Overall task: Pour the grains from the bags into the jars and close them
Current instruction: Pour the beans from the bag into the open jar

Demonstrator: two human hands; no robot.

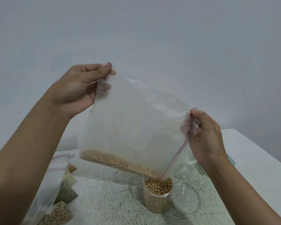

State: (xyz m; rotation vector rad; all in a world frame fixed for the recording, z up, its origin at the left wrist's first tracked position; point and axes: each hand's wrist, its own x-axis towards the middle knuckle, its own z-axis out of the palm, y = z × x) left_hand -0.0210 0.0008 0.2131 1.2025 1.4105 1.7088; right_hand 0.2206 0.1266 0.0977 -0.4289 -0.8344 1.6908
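- Left hand (pixel 78 88) pinches the zip bag (pixel 136 119) by its raised corner, so the bag hangs tilted.
- Right hand (pixel 206 137) grips the red zip edge, lower down.
- Bag's mouth corner dips into the open jar (pixel 157 203) on the table (pixel 112 200) — pale grains (pixel 158 186) nearly at the rim.
- Clear lid (pixel 186 198) lies just beside the jar.

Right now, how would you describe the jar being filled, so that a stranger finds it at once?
Start at the speckled table and follow the tilted clear bag down to its lowest corner. The jar stands directly beneath it. Unlike the empty clear container beside it, it holds tan round beans.
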